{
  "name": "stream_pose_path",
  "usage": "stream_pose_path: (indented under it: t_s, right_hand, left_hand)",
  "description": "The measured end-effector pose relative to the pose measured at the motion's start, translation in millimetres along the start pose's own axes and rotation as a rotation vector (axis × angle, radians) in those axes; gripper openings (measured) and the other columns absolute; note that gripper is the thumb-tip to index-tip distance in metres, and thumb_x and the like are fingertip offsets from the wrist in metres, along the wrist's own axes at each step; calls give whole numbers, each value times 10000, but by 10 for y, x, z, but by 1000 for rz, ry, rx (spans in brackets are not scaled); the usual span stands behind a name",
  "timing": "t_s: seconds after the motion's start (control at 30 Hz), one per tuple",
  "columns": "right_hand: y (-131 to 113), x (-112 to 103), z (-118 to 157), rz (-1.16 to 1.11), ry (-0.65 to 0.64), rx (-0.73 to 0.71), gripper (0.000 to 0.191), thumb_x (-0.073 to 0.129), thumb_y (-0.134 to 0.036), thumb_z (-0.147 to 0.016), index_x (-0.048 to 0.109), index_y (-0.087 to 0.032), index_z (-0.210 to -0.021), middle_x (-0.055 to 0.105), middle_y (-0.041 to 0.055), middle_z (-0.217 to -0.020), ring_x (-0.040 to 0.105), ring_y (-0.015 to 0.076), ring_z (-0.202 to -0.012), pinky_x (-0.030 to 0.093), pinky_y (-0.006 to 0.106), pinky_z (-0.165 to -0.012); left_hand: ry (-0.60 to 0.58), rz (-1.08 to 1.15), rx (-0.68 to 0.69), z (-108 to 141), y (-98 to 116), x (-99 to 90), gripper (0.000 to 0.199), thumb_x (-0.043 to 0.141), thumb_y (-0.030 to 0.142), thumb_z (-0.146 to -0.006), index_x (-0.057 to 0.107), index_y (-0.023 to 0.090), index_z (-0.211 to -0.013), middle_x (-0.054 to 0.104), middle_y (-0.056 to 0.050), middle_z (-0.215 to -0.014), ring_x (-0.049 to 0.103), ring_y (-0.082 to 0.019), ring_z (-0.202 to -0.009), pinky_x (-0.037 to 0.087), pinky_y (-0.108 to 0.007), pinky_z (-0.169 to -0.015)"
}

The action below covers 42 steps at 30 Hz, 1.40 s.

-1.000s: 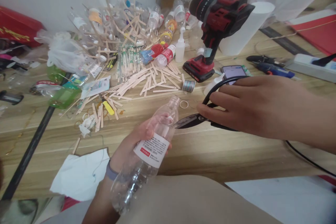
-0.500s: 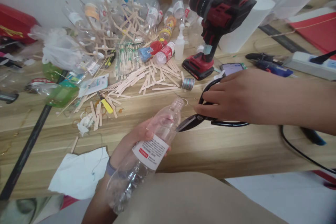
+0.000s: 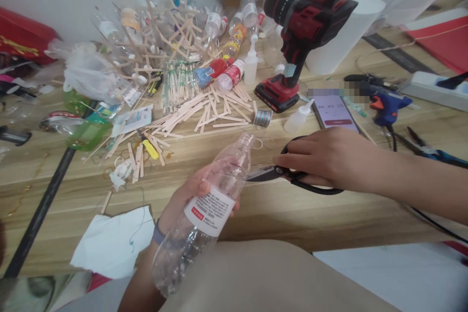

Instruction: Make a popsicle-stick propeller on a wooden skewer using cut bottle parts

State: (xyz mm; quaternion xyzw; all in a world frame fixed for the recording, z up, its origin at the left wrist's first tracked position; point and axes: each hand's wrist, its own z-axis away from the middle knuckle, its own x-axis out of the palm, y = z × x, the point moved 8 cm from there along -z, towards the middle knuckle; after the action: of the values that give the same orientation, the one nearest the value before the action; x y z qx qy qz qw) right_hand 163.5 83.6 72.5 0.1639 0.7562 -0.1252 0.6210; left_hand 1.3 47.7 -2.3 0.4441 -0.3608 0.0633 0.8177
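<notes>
My left hand is wrapped round a clear plastic bottle with a white label. The bottle is tilted, its capless neck pointing up and away from me. In my right hand is a pair of black-handled scissors. Their blades reach the bottle's shoulder, just above the label; whether the tip has gone through the plastic I cannot tell. A small clear ring lies on the table beyond the bottle's neck.
A red cordless drill stands upright behind a thread spool. Loose wooden sticks and plastic bottles crowd the back. To the right are a phone, a small squeeze bottle, a blue glue gun and pliers. White paper lies front left.
My right hand has come lower with the scissors, and the blades now lie flatter against the bottle's shoulder. The phone and squeeze bottle show more fully. My left hand keeps its hold.
</notes>
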Motion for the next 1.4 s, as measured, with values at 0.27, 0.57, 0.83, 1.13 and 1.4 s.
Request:
stream_pose_path:
  t_s: [0.27, 0.57, 0.83, 1.13, 1.4]
  right_hand:
    - [-42, 60, 24, -224, 141, 192, 265, 401, -283, -976, 660, -225, -958, 639, -5, -687, 547, 137, -554, 305, 276, -520]
    - [-55, 46, 10, -432, 187, 509, 295, 562, -473, -894, 597, -185, -945, 604, 24, -743, 576, 150, -570, 418, 241, -515]
    - [-473, -194, -156, -82, 295, 546, 157, 422, -254, -912, 558, -218, -842, 596, -28, -569, 532, 161, -347, 270, 278, -390]
    - [-561, -242, -248, -9, 209, 503, 177, 399, -187, -860, 574, -211, -844, 603, -11, -561, 568, 200, -344, 256, 312, -386]
    - [-543, -312, -275, -5, 208, 500, 156, 417, -166, -825, 558, -216, -784, 598, -12, -538, 571, 184, -348, 247, 308, -395]
  left_hand:
    - [-13, 64, 52, -22, 55, 9, 698, 709, 387, -630, 585, 205, -1292, 619, -124, -1258, 641, -185, -721, 495, -261, -570]
    - [238, -49, 398, 35, 346, -31, 847, 803, 322, -678, 397, 354, -1421, 622, -46, -1289, 666, -197, -924, 532, -299, -774]
    - [405, -319, 638, 214, 382, -130, 974, 906, 443, -541, 407, 410, -1378, 507, -48, -1430, 618, -316, -1141, 524, -442, -930]
    - [427, -370, 712, 308, 365, -78, 982, 904, 329, -594, 368, 533, -1391, 506, 37, -1431, 596, -254, -1186, 528, -373, -959]
    - [511, -508, 765, 373, 404, -56, 887, 897, 331, -603, 439, 534, -1335, 449, 59, -1472, 575, -276, -1206, 534, -395, -954]
